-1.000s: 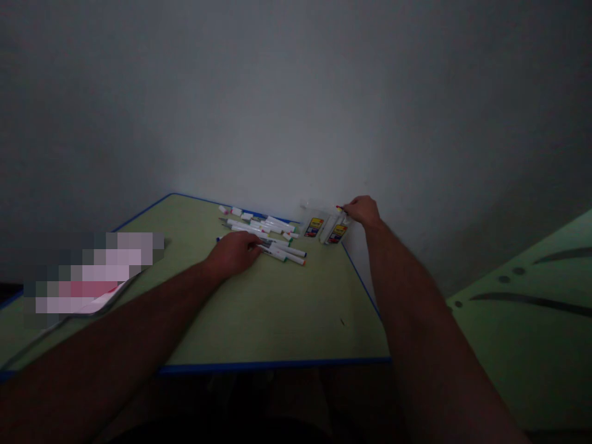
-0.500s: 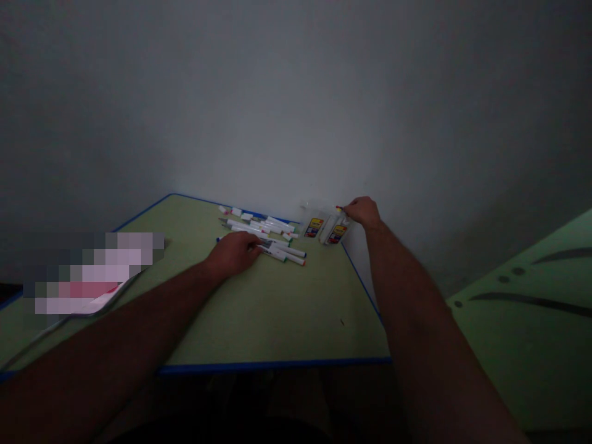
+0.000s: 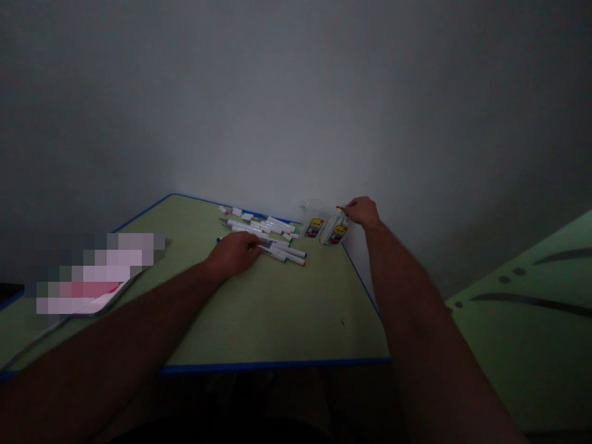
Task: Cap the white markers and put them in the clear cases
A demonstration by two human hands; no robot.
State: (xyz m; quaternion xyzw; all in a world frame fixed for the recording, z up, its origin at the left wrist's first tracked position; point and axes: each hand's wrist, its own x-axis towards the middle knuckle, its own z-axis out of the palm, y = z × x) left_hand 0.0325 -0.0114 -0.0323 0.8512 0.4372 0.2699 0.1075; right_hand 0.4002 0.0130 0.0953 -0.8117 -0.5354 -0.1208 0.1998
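Several white markers [image 3: 271, 231] with coloured caps lie in a loose pile near the far edge of a green table [image 3: 277, 308]. My left hand [image 3: 235, 253] rests on the near side of the pile, fingers curled over one marker. My right hand [image 3: 363, 211] is at the far right corner, fingers pinched on the edge of a clear plastic marker case [image 3: 326, 227] with yellow labels, and a small red tip shows at its fingertips.
The table has a blue rim [image 3: 272, 366] and stands against a pale wall [image 3: 296, 111]. A blurred flat item [image 3: 92, 271] lies at the left. A second green surface [image 3: 522, 320] with dark markings stands to the right, across a gap.
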